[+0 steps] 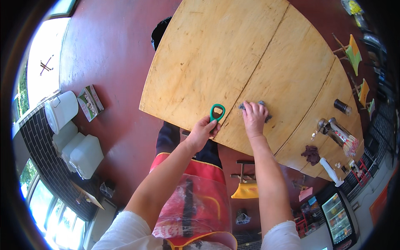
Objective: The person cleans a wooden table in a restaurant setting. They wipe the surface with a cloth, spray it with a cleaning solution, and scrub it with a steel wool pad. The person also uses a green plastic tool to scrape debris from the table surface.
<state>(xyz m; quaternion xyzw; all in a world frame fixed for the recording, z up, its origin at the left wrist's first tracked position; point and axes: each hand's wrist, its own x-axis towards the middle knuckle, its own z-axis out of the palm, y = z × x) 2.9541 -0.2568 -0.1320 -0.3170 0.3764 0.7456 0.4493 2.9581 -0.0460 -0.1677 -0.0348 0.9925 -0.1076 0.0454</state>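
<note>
My left hand (203, 131) grips a green-rimmed bottle opener (217, 113) just over the near edge of the wooden table (218, 56). The ring end of the opener points away from me. To its right, my right hand (255, 117) rests low over the tabletop with its fingers closed around a crumpled grey cloth or scouring pad (268, 118). Bits of that grey material stick out on both sides of the fingers; the palm hides the rest. A dark seam between two planks runs between my hands.
On the table's right lie a dark jar (342, 107), a clear container of red-tipped sticks (342, 137), a dark brown cloth (311, 155) and a white bottle (331, 172). A yellow folding stool (245, 190) stands below the edge. White plastic bins (86, 156) and a printed carton (90, 103) are leftward.
</note>
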